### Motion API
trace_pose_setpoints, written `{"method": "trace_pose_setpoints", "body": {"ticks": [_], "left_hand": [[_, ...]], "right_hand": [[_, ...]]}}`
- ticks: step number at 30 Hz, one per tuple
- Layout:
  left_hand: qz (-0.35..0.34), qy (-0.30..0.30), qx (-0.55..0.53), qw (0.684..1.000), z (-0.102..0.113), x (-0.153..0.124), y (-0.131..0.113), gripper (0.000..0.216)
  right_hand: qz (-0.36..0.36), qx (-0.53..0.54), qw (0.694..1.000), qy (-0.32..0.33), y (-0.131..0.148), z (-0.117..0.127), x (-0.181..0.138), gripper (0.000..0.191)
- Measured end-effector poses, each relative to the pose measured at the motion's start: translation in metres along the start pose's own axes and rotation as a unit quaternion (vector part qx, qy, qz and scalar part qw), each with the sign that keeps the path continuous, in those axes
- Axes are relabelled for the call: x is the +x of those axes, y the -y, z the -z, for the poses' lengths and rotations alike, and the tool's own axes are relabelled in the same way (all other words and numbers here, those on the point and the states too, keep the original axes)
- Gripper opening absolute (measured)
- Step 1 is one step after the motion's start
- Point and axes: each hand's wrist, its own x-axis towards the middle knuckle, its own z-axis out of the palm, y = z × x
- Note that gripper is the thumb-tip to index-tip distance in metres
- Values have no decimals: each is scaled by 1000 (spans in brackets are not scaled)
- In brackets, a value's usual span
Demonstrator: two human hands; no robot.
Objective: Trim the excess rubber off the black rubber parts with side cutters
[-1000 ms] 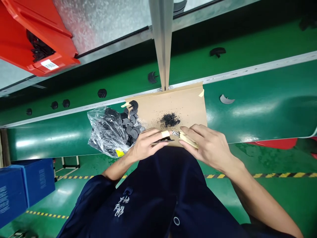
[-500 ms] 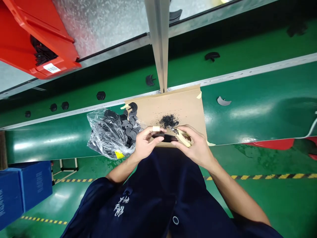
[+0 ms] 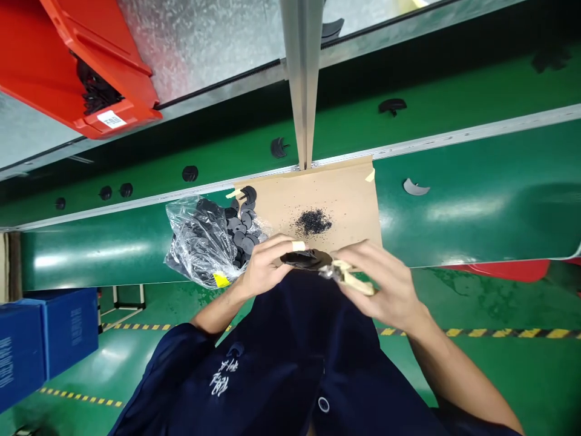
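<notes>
1. Left hand (image 3: 265, 266), one: reached in from the side with the forearm slanting up and inward, elbow out, fingers pointing toward the right hand; closed in a pinch on the near end of a thin black part, a pale band (image 3: 298, 246) round one finger
2. Right hand (image 3: 385, 281), one: forearm raised diagonally from the lower corner, wrist nearly straight, fingers curled over a pair of cream-handled pliers (image 3: 358, 282); closed round the handles, metal nose turned toward the left hand
3. Black part (image 3: 305, 259), one: held up between the two hands, tilted, above the front edge of the brown sheet (image 3: 351, 184); the pliers' nose is at its right end, though whether the tips bite on it I cannot tell from here
4. Black crumbs (image 3: 313, 222), one heap: on the brown sheet, just beyond the hands
5. Clear plastic bag (image 3: 195, 242), one: lying on the green worktop (image 3: 472, 212) beyond the left forearm, dark discs (image 3: 242, 229) showing at its mouth
6. Grey crescent (image 3: 415, 187), one: alone on the worktop, right of the sheet
</notes>
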Motion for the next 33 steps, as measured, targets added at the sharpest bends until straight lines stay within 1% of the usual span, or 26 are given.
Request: {"method": "trace_pose_setpoints", "body": {"ticks": [1,3,5,7,13,22,26,30,33], "left_hand": [[25,-6,-31,999,-2,-2,-1,18],[65,-13,-86,994,-5,-4,-2,15],[79,-19,-125,989,-7,-5,-4,16],[75,-25,-140,987,-8,-5,-5,17],[75,-27,-138,987,-10,-4,-7,20],[62,-50,-126,989,-15,-1,-9,19],[52,-56,-128,989,-15,0,-9,17],[40,-58,-124,990,-16,1,-9,20],[45,-56,-112,991,-18,2,-9,19]], "right_hand": [[-12,-9,1000,-2,-3,4,-1,32],[-21,-58,998,16,-9,10,-1,31],[-14,-91,995,49,-13,13,-1,26],[-8,-97,993,72,-14,12,0,23],[-1,-103,992,69,-13,8,3,20],[0,-116,989,90,-14,13,1,20],[6,-141,985,98,-15,15,1,22],[25,-168,981,94,-15,17,2,22],[14,-178,979,96,-16,16,-1,23]]}}
